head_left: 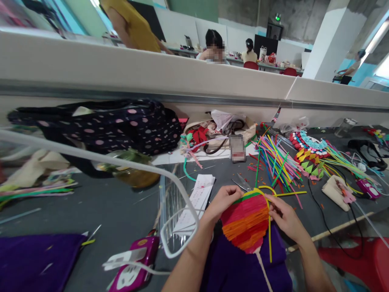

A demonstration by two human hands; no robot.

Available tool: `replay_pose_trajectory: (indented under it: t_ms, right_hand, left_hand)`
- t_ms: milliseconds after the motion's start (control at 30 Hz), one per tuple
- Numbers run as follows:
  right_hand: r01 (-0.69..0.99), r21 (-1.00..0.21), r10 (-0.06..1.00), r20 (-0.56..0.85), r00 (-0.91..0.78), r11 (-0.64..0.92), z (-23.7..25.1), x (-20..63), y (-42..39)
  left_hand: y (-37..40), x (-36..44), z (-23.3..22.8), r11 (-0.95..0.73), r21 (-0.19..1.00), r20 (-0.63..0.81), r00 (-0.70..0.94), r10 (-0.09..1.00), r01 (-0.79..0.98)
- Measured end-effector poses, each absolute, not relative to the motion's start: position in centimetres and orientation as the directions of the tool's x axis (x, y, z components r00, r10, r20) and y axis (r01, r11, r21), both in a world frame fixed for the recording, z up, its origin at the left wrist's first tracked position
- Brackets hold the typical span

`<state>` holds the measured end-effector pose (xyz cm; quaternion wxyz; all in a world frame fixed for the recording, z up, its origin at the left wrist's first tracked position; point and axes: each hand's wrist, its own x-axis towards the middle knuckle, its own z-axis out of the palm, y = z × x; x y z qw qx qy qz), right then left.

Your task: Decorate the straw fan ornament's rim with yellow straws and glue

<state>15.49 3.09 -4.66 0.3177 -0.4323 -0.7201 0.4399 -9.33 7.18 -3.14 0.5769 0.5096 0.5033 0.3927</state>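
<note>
A rounded fan-like craft piece (pixel 245 221), striped in green, pink, orange and red with a pale stem, is held up over purple cloth (pixel 243 267). My left hand (pixel 226 199) is closed on its upper left edge. At the upper right edge, my right hand (pixel 282 213) pinches a yellow pipe cleaner (pixel 270 239) against it. Part of the yellow strand loops over the top, one end hangs down and another length points right. Just behind the piece lie scissors (pixel 242 182), their handles hidden.
Coloured pipe cleaners (pixel 278 162) are heaped behind my right hand. A white bent tube (pixel 121 156) crosses the left side. Also on the table are paper sheets (pixel 199 198), a purple packet (pixel 136 259), a dotted bag (pixel 130 125) and a jar (pixel 133 168). People work beyond the partition (pixel 152 75).
</note>
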Motion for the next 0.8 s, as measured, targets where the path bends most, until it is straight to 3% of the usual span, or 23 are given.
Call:
replay_pose_trajectory:
  t_ms: [800]
  right_hand:
    - [0.364,-0.895,0.893,0.075,-0.444,0.256,-4.64,15.53,3.35]
  left_hand:
    - [7.1,-9.38,-3.59,0.153,0.988,-0.153,0.186,0.971,0.018]
